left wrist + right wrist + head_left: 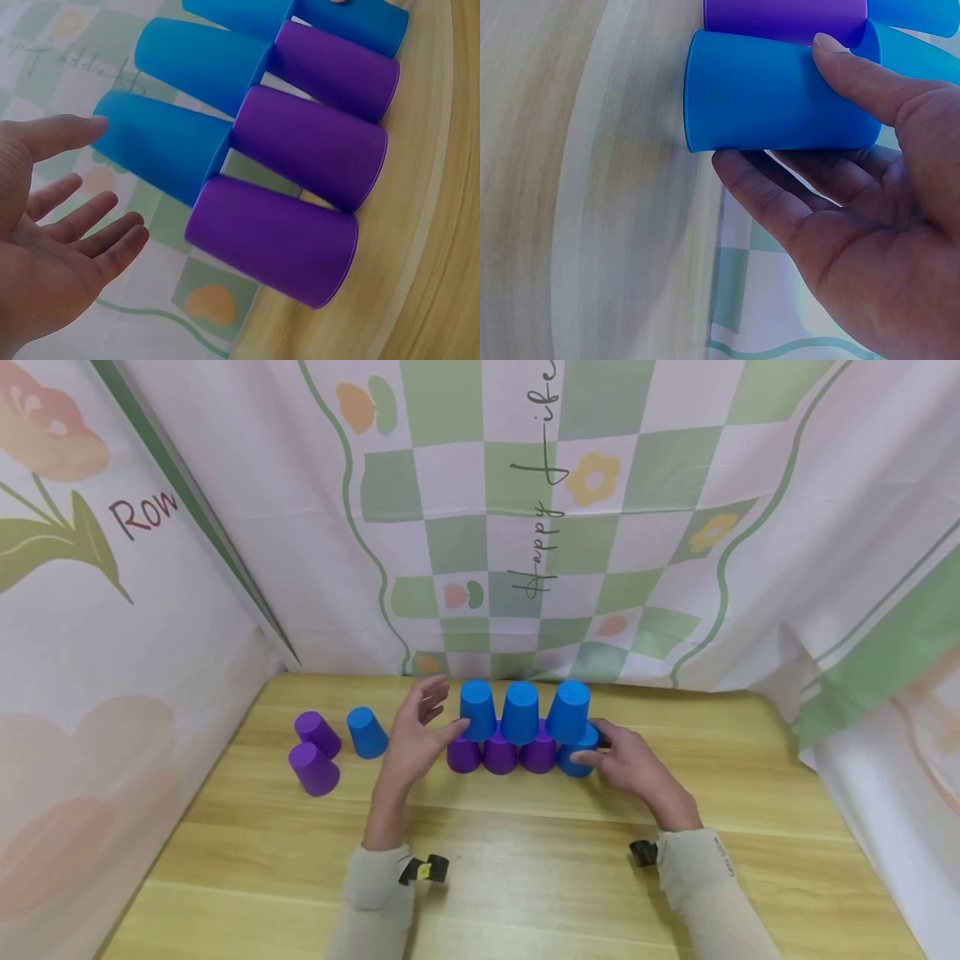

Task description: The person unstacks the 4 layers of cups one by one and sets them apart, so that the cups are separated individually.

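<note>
Upside-down plastic cups stand in two rows. The bottom row has three purple cups and, at its right end, a blue cup. On top sit three blue cups, each bridging two cups below. My right hand holds the bottom blue cup, thumb on its near side and fingers round the other side. My left hand is at the left end with fingers spread. Its thumb tip is right at the leftmost upper blue cup, and nothing lies in its palm.
To the left stand two more purple cups, close together, and a single blue cup, all upside down. The wooden table runs back to a checked curtain; patterned cloth hangs at both sides.
</note>
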The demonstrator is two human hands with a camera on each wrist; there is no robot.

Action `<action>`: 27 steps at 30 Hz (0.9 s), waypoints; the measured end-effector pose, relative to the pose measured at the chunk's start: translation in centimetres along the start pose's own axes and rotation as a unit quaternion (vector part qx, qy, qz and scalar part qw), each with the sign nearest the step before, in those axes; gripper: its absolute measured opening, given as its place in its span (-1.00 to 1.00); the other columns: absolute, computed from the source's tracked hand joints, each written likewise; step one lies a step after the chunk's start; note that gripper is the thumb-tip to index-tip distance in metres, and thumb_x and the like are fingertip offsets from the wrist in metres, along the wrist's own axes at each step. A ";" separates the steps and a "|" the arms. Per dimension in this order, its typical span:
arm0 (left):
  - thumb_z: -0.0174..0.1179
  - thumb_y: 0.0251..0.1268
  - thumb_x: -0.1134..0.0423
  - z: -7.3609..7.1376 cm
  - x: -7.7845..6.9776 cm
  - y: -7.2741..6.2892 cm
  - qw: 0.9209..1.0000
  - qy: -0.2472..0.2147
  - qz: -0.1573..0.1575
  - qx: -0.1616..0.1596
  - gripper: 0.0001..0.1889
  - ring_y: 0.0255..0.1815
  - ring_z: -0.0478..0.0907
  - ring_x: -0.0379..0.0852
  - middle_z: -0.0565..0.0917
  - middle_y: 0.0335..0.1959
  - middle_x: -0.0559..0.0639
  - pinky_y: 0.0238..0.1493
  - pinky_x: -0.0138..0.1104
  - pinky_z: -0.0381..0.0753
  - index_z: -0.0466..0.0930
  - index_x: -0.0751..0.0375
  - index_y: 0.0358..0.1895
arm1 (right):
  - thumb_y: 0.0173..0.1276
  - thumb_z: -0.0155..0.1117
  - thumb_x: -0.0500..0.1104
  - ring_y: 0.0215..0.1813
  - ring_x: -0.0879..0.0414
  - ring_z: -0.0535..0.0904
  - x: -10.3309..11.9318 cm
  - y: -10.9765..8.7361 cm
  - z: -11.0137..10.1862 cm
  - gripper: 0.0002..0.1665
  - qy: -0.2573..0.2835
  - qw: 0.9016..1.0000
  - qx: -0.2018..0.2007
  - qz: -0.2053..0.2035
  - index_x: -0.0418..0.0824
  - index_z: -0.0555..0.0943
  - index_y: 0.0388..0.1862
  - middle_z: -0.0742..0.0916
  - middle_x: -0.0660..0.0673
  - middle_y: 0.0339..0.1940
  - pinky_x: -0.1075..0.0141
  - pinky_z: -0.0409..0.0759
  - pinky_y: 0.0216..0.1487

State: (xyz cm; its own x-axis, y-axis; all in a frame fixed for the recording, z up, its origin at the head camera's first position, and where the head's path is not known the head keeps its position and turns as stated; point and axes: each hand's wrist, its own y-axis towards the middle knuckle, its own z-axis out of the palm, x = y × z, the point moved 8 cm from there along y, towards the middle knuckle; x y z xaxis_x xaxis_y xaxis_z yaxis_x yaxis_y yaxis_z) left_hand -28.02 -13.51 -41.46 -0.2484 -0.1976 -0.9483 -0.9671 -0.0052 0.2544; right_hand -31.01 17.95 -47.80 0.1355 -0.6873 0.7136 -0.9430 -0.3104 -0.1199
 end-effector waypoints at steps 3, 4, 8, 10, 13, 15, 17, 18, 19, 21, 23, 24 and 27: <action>0.48 0.28 0.38 0.6 0.1 0.3 1.000 0.002 -0.001 0.004 -0.25 0.53 0.43 0.19 0.50 0.46 0.20 0.55 0.01 0.43 0.37 0.18 0.51 | 0.54 0.34 0.06 0.37 -0.38 0.55 0.1 0.0 0.0 -0.29 -0.003 1.000 -0.002 -0.002 -0.24 0.43 0.51 0.64 -0.38 0.37 -0.29 0.60 0.31; 0.48 0.28 0.38 0.8 0.2 0.4 1.000 0.003 -0.001 0.005 -0.25 0.53 0.42 0.19 0.50 0.46 0.20 0.56 0.01 0.43 0.36 0.20 0.52 | 0.54 0.34 0.06 0.37 -0.38 0.56 0.1 0.0 0.0 -0.29 -0.004 1.000 -0.002 -0.004 -0.24 0.43 0.51 0.64 -0.38 0.37 -0.29 0.60 0.31; 0.48 0.28 0.37 1.4 0.4 0.6 1.000 0.009 -0.005 0.009 -0.25 0.54 0.41 0.16 0.51 0.46 0.16 0.56 0.01 0.41 0.36 0.18 0.52 | 0.54 0.34 0.06 0.36 -0.37 0.57 0.1 0.0 -0.1 -0.31 -0.005 1.000 -0.003 -0.009 -0.25 0.44 0.49 0.65 -0.38 0.35 -0.28 0.61 0.30; 0.48 0.29 0.37 1.7 0.5 0.7 1.000 0.010 -0.007 0.012 -0.25 0.55 0.40 0.16 0.51 0.46 0.16 0.57 0.02 0.40 0.36 0.16 0.52 | 0.54 0.34 0.06 0.36 -0.37 0.57 0.1 0.0 -0.1 -0.30 -0.005 1.000 -0.002 -0.009 -0.25 0.44 0.49 0.65 -0.38 0.35 -0.28 0.61 0.30; 0.47 0.29 0.36 1.9 0.5 0.7 1.000 0.013 -0.008 0.015 -0.25 0.56 0.39 0.16 0.51 0.46 0.15 0.57 0.03 0.40 0.36 0.12 0.53 | 0.54 0.34 0.07 0.36 -0.37 0.56 0.1 0.1 -0.1 -0.30 -0.005 1.000 -0.001 -0.007 -0.24 0.43 0.50 0.64 -0.38 0.36 -0.28 0.61 0.30; 0.47 0.29 0.35 2.0 0.6 0.7 1.000 0.015 -0.009 0.014 -0.25 0.56 0.38 0.19 0.51 0.47 0.14 0.57 0.06 0.38 0.36 0.10 0.53 | 0.55 0.34 0.06 0.37 -0.38 0.56 0.1 0.1 -0.1 -0.29 -0.006 1.000 -0.001 -0.007 -0.24 0.43 0.51 0.64 -0.38 0.37 -0.28 0.61 0.30; 0.48 0.29 0.34 2.1 0.6 0.7 1.000 0.022 -0.008 0.015 -0.25 0.56 0.38 0.20 0.51 0.46 0.13 0.58 0.07 0.37 0.36 0.10 0.53 | 0.55 0.33 0.06 0.37 -0.38 0.56 0.2 0.1 -0.2 -0.28 -0.008 1.000 0.000 -0.007 -0.24 0.42 0.52 0.63 -0.38 0.38 -0.28 0.61 0.30; 0.48 0.29 0.34 2.1 0.6 0.8 1.000 0.025 -0.007 0.016 -0.24 0.56 0.37 0.20 0.50 0.47 0.12 0.59 0.08 0.36 0.36 0.11 0.53 | 0.55 0.33 0.06 0.37 -0.38 0.55 0.2 0.2 -0.2 -0.28 -0.008 1.000 0.000 -0.007 -0.24 0.41 0.53 0.63 -0.38 0.38 -0.28 0.62 0.29; 0.48 0.29 0.33 2.2 0.6 0.8 0.999 0.028 -0.007 0.017 -0.24 0.56 0.37 0.19 0.50 0.47 0.11 0.59 0.08 0.35 0.36 0.12 0.53 | 0.55 0.34 0.06 0.37 -0.39 0.56 0.2 0.2 -0.2 -0.28 -0.009 1.000 0.000 -0.007 -0.25 0.41 0.53 0.63 -0.39 0.38 -0.28 0.62 0.29; 0.48 0.28 0.34 2.3 0.5 0.9 0.999 0.034 -0.004 0.019 -0.23 0.56 0.37 0.18 0.49 0.47 0.10 0.59 0.09 0.34 0.35 0.16 0.54 | 0.54 0.34 0.06 0.37 -0.39 0.56 0.3 0.2 -0.2 -0.27 -0.012 1.000 -0.001 -0.007 -0.25 0.41 0.53 0.63 -0.39 0.38 -0.27 0.63 0.28; 0.49 0.27 0.34 2.4 0.6 0.9 0.999 0.038 -0.004 0.021 -0.22 0.56 0.37 0.15 0.48 0.48 0.09 0.60 0.09 0.33 0.35 0.17 0.54 | 0.54 0.34 0.05 0.36 -0.39 0.57 0.3 0.2 -0.2 -0.27 -0.016 1.000 -0.001 -0.007 -0.26 0.41 0.52 0.64 -0.40 0.37 -0.26 0.64 0.27; 0.49 0.26 0.35 2.5 0.6 0.9 0.999 0.039 -0.005 0.022 -0.21 0.56 0.37 0.14 0.48 0.49 0.09 0.60 0.09 0.33 0.34 0.17 0.54 | 0.54 0.34 0.05 0.35 -0.39 0.57 0.2 0.2 -0.2 -0.28 -0.017 1.000 -0.001 -0.008 -0.26 0.42 0.52 0.64 -0.40 0.37 -0.26 0.64 0.27; 0.49 0.25 0.35 2.6 0.6 0.9 0.999 0.045 -0.010 0.022 -0.21 0.56 0.37 0.15 0.48 0.49 0.08 0.60 0.09 0.34 0.34 0.16 0.54 | 0.54 0.34 0.06 0.34 -0.39 0.57 0.2 0.2 -0.1 -0.27 -0.020 1.000 0.001 -0.006 -0.27 0.41 0.52 0.64 -0.41 0.37 -0.26 0.64 0.26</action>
State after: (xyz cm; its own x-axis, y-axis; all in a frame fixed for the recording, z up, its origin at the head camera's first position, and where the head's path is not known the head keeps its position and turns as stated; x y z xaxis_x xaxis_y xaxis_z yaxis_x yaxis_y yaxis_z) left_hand -29.18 -11.11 -42.32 -0.2256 -0.2857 -0.9314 -0.9736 0.0325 0.2259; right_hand -31.20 17.85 -47.62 0.1595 -0.7090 0.6870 -0.9407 -0.3201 -0.1119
